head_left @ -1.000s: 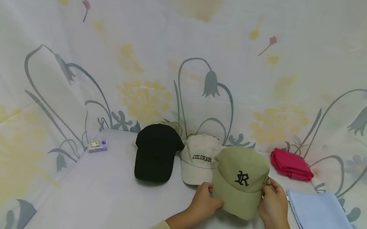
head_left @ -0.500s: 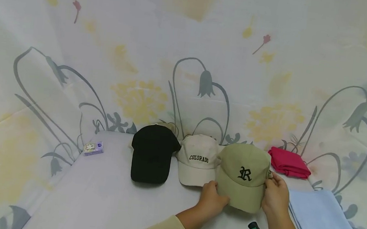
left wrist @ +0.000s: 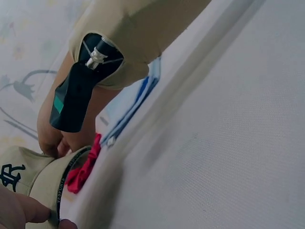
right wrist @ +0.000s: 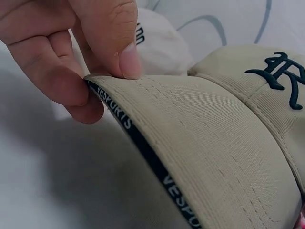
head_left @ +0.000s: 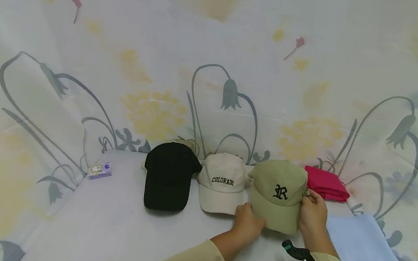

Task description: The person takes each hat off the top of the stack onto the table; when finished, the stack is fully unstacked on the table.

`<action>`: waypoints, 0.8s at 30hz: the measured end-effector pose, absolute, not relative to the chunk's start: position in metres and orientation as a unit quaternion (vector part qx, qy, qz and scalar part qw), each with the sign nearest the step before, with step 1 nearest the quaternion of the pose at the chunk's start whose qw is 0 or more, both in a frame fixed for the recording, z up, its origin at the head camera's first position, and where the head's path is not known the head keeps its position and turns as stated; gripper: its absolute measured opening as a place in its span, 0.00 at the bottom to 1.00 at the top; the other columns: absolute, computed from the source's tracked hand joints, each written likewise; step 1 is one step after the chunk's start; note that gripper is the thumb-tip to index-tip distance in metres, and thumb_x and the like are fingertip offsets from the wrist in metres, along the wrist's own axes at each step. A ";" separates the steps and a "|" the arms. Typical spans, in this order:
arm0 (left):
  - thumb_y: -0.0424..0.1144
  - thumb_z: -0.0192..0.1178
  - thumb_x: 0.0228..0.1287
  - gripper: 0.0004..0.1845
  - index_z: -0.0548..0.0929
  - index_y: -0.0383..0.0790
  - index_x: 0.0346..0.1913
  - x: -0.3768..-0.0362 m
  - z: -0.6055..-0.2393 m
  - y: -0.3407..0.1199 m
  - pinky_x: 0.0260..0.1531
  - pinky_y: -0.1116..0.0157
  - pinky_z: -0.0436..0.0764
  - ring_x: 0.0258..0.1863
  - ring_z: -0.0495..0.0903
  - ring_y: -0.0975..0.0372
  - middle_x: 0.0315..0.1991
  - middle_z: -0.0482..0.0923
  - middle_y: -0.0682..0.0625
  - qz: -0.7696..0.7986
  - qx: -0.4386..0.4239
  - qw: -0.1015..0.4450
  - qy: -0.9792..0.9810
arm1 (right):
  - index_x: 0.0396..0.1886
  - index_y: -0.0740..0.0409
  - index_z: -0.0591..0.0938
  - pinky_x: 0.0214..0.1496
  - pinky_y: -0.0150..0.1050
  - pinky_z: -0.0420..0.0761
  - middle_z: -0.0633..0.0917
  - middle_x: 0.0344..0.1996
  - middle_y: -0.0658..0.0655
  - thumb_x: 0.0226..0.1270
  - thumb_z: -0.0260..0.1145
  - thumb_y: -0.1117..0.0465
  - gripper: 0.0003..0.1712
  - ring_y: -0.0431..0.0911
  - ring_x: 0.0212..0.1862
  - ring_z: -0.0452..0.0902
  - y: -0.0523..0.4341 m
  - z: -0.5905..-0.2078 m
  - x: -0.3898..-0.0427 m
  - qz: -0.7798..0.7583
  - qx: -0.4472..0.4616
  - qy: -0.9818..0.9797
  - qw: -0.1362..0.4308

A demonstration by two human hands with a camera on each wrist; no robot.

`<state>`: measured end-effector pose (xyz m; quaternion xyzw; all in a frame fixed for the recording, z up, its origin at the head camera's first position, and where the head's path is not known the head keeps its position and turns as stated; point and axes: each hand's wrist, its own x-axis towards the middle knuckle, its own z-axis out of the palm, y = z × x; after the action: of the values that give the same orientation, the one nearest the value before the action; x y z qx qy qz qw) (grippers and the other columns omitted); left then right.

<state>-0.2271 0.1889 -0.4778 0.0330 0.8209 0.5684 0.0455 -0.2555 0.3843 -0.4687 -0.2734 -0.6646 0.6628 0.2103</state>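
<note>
A khaki baseball cap with a dark letter R faces front, at the right end of a row of caps. My left hand pinches the left edge of its brim; in the right wrist view that hand's thumb lies on top and fingers curl below. On the cap's right side, my right hand grips near the base of the crown. Lettering runs along the brim's dark edge. Left of it sit an off-white COLORADO cap and a black cap.
Behind the black cap, part of a beige one shows. A folded red cloth lies at the back right, a folded light blue cloth nearer on the right. A small purple pack lies far left. A patterned curtain backs the table.
Both hands have moved the khaki cap back and to the right, away from the COLORADO cap, with its brim lower toward the table. The head view has shifted slightly.
</note>
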 end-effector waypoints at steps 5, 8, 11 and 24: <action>0.32 0.74 0.56 0.31 0.76 0.20 0.60 -0.231 -0.481 0.195 0.59 0.49 0.79 0.52 0.75 0.47 0.51 0.72 0.36 0.563 0.021 0.061 0.824 | 0.76 0.64 0.68 0.47 0.21 0.74 0.75 0.55 0.52 0.77 0.51 0.68 0.29 0.34 0.50 0.71 0.388 -0.475 -0.262 0.647 -0.274 -0.681 0.206; 0.33 0.75 0.56 0.29 0.77 0.22 0.57 -0.233 -0.482 0.198 0.57 0.51 0.79 0.49 0.74 0.49 0.50 0.71 0.37 0.550 0.022 0.061 0.832 | 0.77 0.65 0.67 0.48 0.22 0.74 0.75 0.56 0.53 0.77 0.52 0.68 0.30 0.34 0.50 0.71 0.391 -0.481 -0.267 0.643 -0.277 -0.684 0.204; 0.34 0.76 0.55 0.27 0.78 0.23 0.54 -0.235 -0.483 0.200 0.53 0.53 0.79 0.46 0.73 0.50 0.48 0.71 0.38 0.538 0.023 0.053 0.841 | 0.77 0.64 0.67 0.49 0.23 0.74 0.75 0.58 0.53 0.77 0.52 0.67 0.30 0.34 0.51 0.71 0.395 -0.488 -0.274 0.642 -0.280 -0.685 0.201; 0.33 0.76 0.53 0.32 0.76 0.24 0.59 -0.241 -0.491 0.208 0.50 0.54 0.81 0.44 0.73 0.52 0.50 0.68 0.37 0.556 0.018 0.067 0.829 | 0.82 0.61 0.62 0.70 0.41 0.72 0.69 0.72 0.61 0.83 0.50 0.60 0.32 0.48 0.69 0.67 0.407 -0.495 -0.289 0.636 -0.272 -0.704 0.161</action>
<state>-0.2407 0.2079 -0.4914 0.0176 0.8285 0.5556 0.0675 -0.2886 0.4066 -0.4950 -0.2721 -0.7040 0.6358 0.1615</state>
